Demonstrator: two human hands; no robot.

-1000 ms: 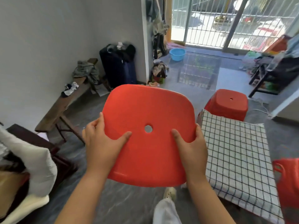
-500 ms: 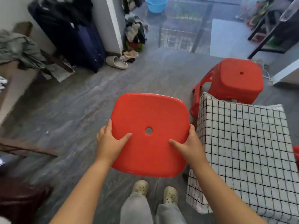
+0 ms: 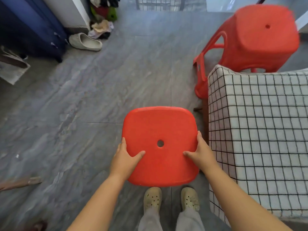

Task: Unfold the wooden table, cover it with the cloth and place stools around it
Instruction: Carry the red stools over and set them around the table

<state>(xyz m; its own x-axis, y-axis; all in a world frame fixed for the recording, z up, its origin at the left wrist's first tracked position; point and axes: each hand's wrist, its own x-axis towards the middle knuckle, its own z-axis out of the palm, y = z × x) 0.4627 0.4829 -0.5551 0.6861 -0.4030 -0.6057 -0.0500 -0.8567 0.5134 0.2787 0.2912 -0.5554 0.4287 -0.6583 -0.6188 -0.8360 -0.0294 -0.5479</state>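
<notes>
A red plastic stool with a small hole in its square seat is gripped at both sides, seat facing up, in front of my feet. My left hand clasps its left edge with the thumb on the seat. My right hand clasps its right edge the same way. Its legs are hidden under the seat. Just to its right stands the table under a white cloth with a black grid, the cloth hanging down the near side. A second red stool stands at the table's far end.
A dark blue suitcase stands at the upper left by a white wall corner. A beige slipper and a heap of clothes lie on the grey tiled floor. A wooden leg end pokes in at the lower left.
The stool in my hands has come down low toward the floor beside the table, and my view has tilted downward from the room to my feet.
</notes>
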